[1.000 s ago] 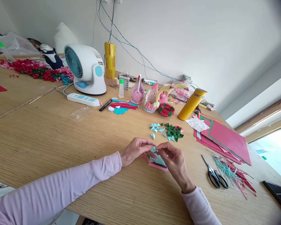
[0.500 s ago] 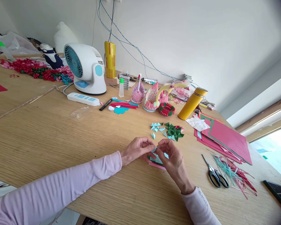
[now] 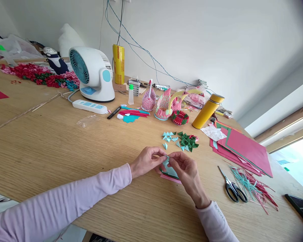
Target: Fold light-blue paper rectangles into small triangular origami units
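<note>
Between my two hands is a small light blue paper piece (image 3: 167, 157), mostly covered by fingers. My left hand (image 3: 149, 161) pinches it from the left, thumb and index finger together. From the right, my right hand (image 3: 185, 168) pinches the same piece. Just beneath lies a small stack of light blue, green and pink paper slips (image 3: 171, 171), partly hidden by both hands. Beyond my fingertips sit folded light blue paper triangles (image 3: 168, 137) and a pile of folded green triangles (image 3: 189, 142).
Scissors (image 3: 233, 188) and paper strips (image 3: 255, 188) lie to the right, near coloured sheets (image 3: 248, 149). A yellow bottle (image 3: 207, 111), a folded-paper swan (image 3: 163, 106) and a red-green paper ring (image 3: 180, 118) stand behind. A white fan (image 3: 93, 74) stands at the back left.
The fingertips of both hands have come closer together over the light blue paper piece. My right hand's fingers have dipped slightly.
</note>
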A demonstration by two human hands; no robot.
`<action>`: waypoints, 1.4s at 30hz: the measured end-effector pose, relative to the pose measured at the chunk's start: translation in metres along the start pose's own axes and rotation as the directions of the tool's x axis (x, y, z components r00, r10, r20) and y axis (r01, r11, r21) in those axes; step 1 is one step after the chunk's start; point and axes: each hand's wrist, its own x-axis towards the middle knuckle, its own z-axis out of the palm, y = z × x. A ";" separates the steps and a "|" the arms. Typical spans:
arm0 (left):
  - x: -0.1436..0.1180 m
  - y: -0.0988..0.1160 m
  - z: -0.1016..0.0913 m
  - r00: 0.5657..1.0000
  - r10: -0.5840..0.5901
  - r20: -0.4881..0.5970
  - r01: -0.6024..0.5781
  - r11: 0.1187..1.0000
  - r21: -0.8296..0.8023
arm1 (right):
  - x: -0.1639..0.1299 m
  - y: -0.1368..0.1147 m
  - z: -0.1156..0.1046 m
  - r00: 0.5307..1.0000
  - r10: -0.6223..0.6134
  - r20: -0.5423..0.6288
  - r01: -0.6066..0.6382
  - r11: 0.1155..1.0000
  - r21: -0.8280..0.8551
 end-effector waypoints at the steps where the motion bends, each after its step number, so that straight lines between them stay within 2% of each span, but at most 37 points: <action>1: 0.000 0.000 0.000 1.000 0.005 -0.005 -0.005 1.000 0.012 | 0.000 0.000 0.000 1.000 0.003 0.007 -0.003 1.000 0.009; 10: -0.003 0.000 0.001 0.999 0.033 -0.025 -0.029 0.992 0.126 | 0.001 0.004 -0.003 0.999 -0.018 0.035 0.019 1.000 -0.025; 13: -0.003 -0.001 0.001 0.999 0.020 -0.030 -0.016 0.992 0.122 | 0.000 0.002 -0.002 0.995 -0.087 0.044 0.093 0.984 -0.155; 17: -0.003 0.001 0.002 1.000 -0.013 -0.023 0.014 0.999 0.043 | -0.001 0.003 0.001 0.987 -0.158 -0.042 0.137 0.942 -0.307; 20: -0.003 0.003 0.001 0.996 -0.083 0.037 0.088 0.985 -0.150 | 0.001 0.008 0.001 0.989 -0.113 -0.095 0.089 0.971 -0.223; 22: -0.003 0.004 0.000 0.989 -0.127 0.075 0.143 0.954 -0.264 | 0.002 0.012 -0.001 0.993 -0.082 -0.089 0.071 0.990 -0.125; 24: -0.003 0.004 -0.002 0.984 -0.156 0.090 0.176 0.934 -0.310 | 0.003 0.014 -0.002 0.996 -0.061 -0.062 0.058 0.998 -0.034; 27: -0.002 0.004 -0.004 0.978 -0.179 0.104 0.203 0.924 -0.324 | 0.004 0.014 -0.004 0.998 -0.045 -0.048 0.047 0.998 0.035; 32: -0.001 0.003 -0.005 0.971 -0.202 0.131 0.233 0.921 -0.312 | 0.003 0.013 -0.003 0.990 -0.055 -0.127 0.053 0.998 -0.022; 39: -0.001 -0.001 -0.006 0.994 -0.107 0.024 0.110 0.968 -0.228 | 0.000 0.004 -0.002 0.999 0.027 -0.034 -0.023 0.991 0.133; 42: -0.002 0.002 -0.004 0.997 -0.068 0.021 0.071 0.979 -0.194 | 0.001 0.004 -0.001 0.998 0.037 -0.043 -0.030 0.987 0.160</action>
